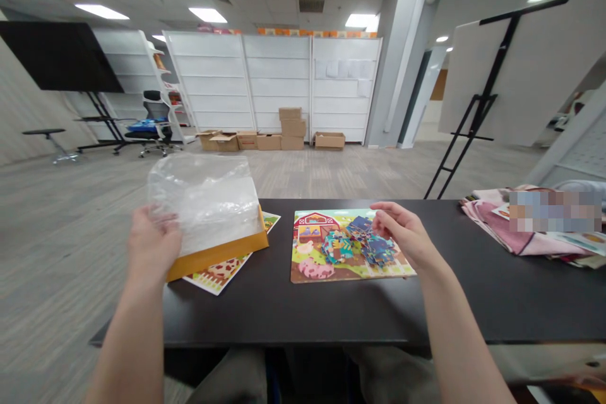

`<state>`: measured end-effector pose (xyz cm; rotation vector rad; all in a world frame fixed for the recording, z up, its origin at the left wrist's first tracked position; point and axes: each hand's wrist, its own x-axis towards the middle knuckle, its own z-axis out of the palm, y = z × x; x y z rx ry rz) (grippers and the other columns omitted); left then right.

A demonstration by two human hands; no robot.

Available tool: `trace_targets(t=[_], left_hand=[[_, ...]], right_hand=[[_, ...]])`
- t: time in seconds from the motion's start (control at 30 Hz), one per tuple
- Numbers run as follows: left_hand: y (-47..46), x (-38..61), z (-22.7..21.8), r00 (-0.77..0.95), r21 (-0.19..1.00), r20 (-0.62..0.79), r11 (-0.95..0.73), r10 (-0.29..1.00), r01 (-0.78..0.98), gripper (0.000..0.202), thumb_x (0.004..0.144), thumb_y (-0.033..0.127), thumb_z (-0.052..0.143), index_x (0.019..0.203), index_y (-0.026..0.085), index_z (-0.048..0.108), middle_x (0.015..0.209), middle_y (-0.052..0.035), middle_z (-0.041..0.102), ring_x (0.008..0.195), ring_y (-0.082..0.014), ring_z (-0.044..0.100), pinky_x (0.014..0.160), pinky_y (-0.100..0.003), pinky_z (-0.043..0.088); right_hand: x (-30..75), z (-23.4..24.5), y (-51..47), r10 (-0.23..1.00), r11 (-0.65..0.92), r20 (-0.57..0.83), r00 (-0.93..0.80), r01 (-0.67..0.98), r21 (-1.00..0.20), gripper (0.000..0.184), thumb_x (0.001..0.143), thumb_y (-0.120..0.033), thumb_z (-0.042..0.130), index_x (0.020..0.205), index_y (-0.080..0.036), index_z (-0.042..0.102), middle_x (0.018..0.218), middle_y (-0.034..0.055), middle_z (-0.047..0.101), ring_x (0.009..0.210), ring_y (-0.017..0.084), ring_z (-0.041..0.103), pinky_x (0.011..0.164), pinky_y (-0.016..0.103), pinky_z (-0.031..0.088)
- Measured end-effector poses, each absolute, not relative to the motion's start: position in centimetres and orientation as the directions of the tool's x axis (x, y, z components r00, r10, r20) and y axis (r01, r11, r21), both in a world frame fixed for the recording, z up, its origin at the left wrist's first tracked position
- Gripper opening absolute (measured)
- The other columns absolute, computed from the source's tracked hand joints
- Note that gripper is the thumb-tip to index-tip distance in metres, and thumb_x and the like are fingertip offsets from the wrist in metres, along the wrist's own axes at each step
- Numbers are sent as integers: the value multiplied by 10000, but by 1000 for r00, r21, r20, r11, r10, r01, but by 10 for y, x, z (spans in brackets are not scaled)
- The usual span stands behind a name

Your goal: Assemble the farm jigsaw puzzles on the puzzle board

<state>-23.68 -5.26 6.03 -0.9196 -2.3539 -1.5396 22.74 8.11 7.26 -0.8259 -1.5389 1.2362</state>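
Jigsaw pieces (pixel 362 241) lie heaped on the farm board (pixel 312 259) (unseated); my left hand (pixel 154 243) grips a plastic bag (pixel 203 202), my right hand (pixel 402 233) open alongside.

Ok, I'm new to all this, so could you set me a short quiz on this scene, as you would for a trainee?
1. What is the left hand holding? A: a towel, B: a clear plastic bag, C: scissors.
2. True or false: the loose puzzle pieces lie on the farm jigsaw board, beneath the right hand.
3. What building is pictured at the board's top left?

Key: 1. B; 2. True; 3. A red barn.
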Motion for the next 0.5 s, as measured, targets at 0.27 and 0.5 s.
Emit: trace_targets(t=[0.27,0.5], left_hand=[[-63,-192,75,-669,373,636,605,385,703,873,796,250,665,1535,123,216,1506,-265,333,1365,-460,361,1029,-662,392],[-67,-176,77,-507,263,446,433,738,862,340,929,428,462,1038,179,666,997,-122,726,978,-313,665,868,-408,495]], right_hand=[[229,74,83,926,258,265,-268,-65,-964,349,795,-473,743,992,-192,680,701,-1,642,578,105,511,530,244,378],[230,73,83,923,264,266,-277,-45,-964,350,805,-484,728,989,-193,668,709,2,642,585,114,519,538,253,386]])
